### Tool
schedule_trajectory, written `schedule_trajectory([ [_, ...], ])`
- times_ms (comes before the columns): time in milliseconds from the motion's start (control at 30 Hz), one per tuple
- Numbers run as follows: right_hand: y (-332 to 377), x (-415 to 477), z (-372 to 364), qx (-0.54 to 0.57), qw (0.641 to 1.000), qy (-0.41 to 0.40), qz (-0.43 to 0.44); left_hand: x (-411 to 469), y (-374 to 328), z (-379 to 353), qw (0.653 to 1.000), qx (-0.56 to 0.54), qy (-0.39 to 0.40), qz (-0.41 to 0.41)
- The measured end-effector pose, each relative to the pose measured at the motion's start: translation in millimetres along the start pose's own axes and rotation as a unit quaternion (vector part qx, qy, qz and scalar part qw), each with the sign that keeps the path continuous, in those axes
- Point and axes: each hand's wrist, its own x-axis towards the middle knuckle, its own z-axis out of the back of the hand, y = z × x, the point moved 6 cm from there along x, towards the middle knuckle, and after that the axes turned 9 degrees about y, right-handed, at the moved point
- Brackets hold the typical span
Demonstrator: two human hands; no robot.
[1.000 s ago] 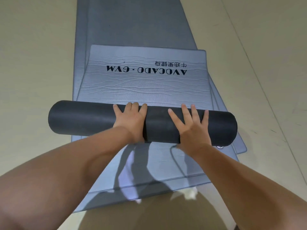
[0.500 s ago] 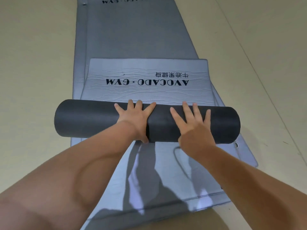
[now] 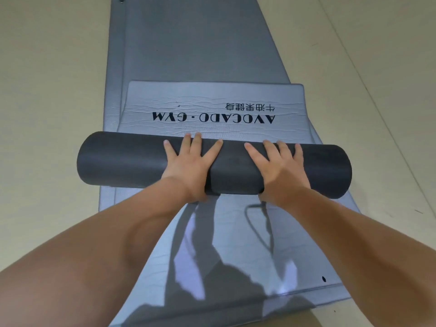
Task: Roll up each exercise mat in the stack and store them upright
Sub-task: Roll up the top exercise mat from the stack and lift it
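Left hand [image 3: 188, 167] and right hand [image 3: 282, 169], fingers now splayed wider, have pushed the dark roll [image 3: 127, 159] farther up the grey mat [image 3: 212, 94], nearly reaching its "AVOCADO · GYM" lettering [image 3: 213, 117] and baring more of the lower mat [image 3: 236, 232] behind.

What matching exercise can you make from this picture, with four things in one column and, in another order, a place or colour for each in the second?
Column one:
1. roll
2. left hand
3. right hand
4. logo

Column two:
A. black print, beyond the roll
B. flat on the roll, right of its middle
C. dark grey, lying across the mats
D. flat on the roll, left of its middle

Pairs: 1-C, 2-D, 3-B, 4-A.
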Motion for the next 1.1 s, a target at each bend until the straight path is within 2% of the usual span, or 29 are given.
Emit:
schedule_trajectory([
  [167, 3.5, -1.1, 11.9, 0.001, 0.999, 0.044, 0.01, -10.6, 8.6, 4.8, 1.0, 0.003, 0.009, -0.012],
  [400, 40.3, -67.5, -1.5, 0.013, 0.996, 0.079, 0.028, -67.1, 0.5, -26.6, 0.997, 0.028, 0.051, -0.042],
  [600, 87.0, -112.7, -10.2, 0.043, 0.975, 0.198, 0.094, -124.2, 17.7, -50.1, 0.985, 0.0, 0.146, -0.087],
  [633, 88.7, -111.1, -9.3, 0.051, 0.97, 0.215, 0.099, -130.3, 19.9, -51.6, 0.987, -0.002, 0.132, -0.088],
  [733, 79.6, -90.2, -2.3, 0.11, 0.953, 0.264, 0.104, -146.1, 15.6, -59.4, 0.994, 0.025, 0.018, -0.107],
  [800, 71.9, -77.7, 1.6, 0.156, 0.939, 0.282, 0.116, -152.7, 9.3, -66.5, 0.994, 0.028, 0.003, -0.11],
  [900, 69.0, -74.0, 1.9, 0.169, 0.947, 0.246, 0.118, -145.9, 10.2, -70.8, 0.996, 0.026, 0.023, -0.08],
  [1000, 63.0, -75.8, 11.2, 0.177, 0.964, 0.159, 0.118, -125.9, 15.2, -57.1, 0.998, -0.002, 0.025, -0.061],
  [1100, 62.2, -82.7, 23.4, 0.186, 0.965, 0.065, 0.176, -100.1, 22.3, -40.3, 0.998, -0.021, 0.042, -0.042],
])
